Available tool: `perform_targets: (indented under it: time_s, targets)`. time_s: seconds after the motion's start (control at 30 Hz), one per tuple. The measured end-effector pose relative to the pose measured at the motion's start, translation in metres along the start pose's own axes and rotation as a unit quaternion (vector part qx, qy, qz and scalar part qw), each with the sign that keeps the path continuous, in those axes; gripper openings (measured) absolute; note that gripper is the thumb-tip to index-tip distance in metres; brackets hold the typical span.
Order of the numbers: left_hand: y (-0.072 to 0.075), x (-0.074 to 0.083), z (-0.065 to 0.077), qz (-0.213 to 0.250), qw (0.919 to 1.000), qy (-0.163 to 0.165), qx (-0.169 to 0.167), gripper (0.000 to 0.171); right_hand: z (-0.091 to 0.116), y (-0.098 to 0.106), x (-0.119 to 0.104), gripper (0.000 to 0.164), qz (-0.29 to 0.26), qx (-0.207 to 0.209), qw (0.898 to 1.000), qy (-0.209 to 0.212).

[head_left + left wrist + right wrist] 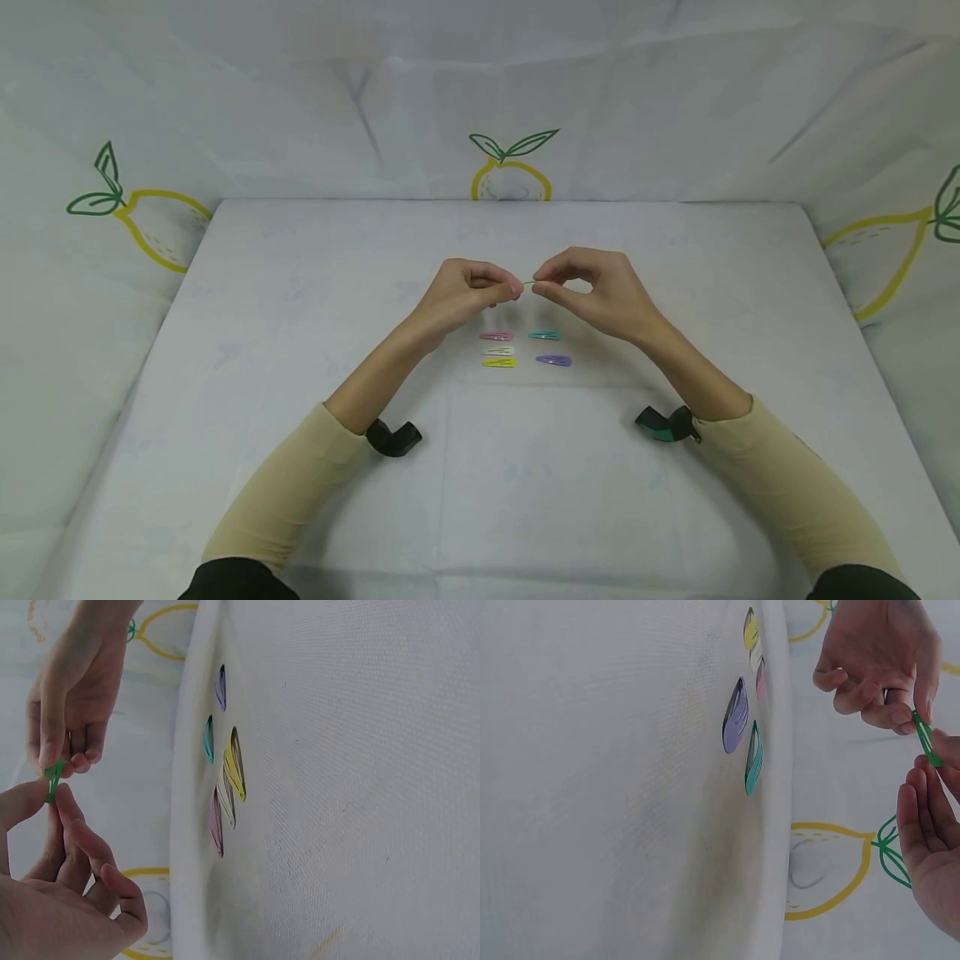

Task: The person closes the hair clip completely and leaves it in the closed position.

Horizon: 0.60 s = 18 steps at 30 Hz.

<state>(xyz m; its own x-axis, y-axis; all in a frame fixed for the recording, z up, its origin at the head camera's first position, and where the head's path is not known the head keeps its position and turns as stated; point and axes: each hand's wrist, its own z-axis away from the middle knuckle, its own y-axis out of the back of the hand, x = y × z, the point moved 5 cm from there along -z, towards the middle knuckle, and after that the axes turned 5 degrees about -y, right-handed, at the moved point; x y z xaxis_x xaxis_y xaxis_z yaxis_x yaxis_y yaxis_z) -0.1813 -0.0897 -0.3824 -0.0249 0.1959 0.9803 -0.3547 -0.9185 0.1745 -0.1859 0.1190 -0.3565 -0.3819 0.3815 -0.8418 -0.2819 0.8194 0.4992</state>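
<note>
A green snap hair clip (925, 736) is held in the air between the two hands, above the table. My left hand (467, 296) pinches one end of it between thumb and fingertips. At the other end, my right hand (600, 290) pinches it the same way. On the table just below lie a pink hair clip (496, 337), a white hair clip (498, 352) and a yellow hair clip (499, 363) in a column. To their right are a teal hair clip (544, 336) and a purple hair clip (553, 361). The fingertips hide the clip's ends.
A white cloth covers the table (300, 275). White curtains with lemon drawings (512, 175) hang behind it and at both sides. Black straps (393, 438) stick out at the wrists, near the sleeve cuffs.
</note>
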Motion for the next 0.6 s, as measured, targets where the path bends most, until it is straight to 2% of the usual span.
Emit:
perform_targets:
  time_s: [0.4,0.6]
  targets:
    - [0.0017,0.0032,0.0019,-0.024,0.9996,-0.011,0.006,0.016,0.003,0.0033,0.0035,0.016,-0.026,-0.019,0.998,-0.048]
    - [0.0001,0.0059,0.0027,-0.046,0.9978,-0.047,0.009,0.015,0.0056,0.0063,0.006,0.017,-0.033,-0.021,0.997,-0.061]
